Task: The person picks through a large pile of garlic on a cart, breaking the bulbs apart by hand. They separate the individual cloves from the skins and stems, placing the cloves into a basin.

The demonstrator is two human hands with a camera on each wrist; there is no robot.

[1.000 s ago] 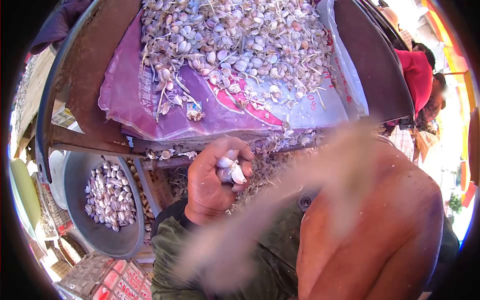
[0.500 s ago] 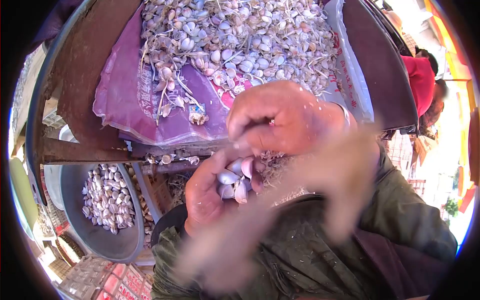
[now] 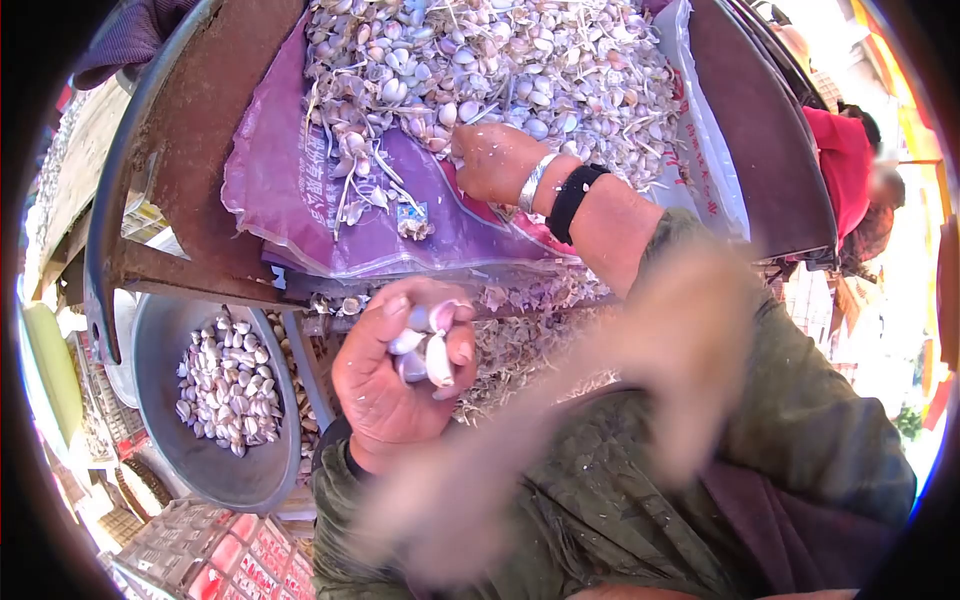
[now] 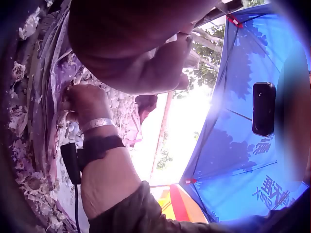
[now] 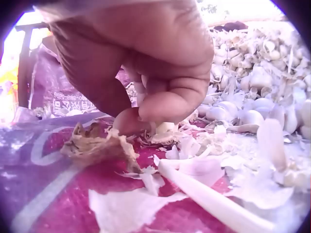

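In the head view my left hand (image 3: 385, 385), palm up, curls its fingers around several whitish-purple garlic cloves (image 3: 412, 342). The left wrist view has this hand (image 4: 131, 53) large at the top, its cloves mostly hidden. My right hand (image 3: 497, 165) reaches down to the near edge of a heap of loose garlic (image 3: 560, 75). Seen close in the right wrist view, its thumb and finger pinch a small pinkish garlic clove (image 5: 130, 122) low over the purple-red printed bag (image 5: 68, 194). A dry brown husk (image 5: 99, 148) and a pale stalk (image 5: 209, 191) lie beside the fingertips.
A grey basin (image 3: 165, 420) of cloves stands at the lower left, near a red-and-white crate (image 3: 235, 560). The rusty metal frame (image 3: 190, 275) edges the worktop. Blurred pale matter (image 3: 560, 390) crosses the foreground. Someone in red (image 3: 838, 165) is at the right.
My right hand came up to the left hand, then moved away to the garlic heap's near edge. The left hand keeps its cloves and has shifted slightly left.
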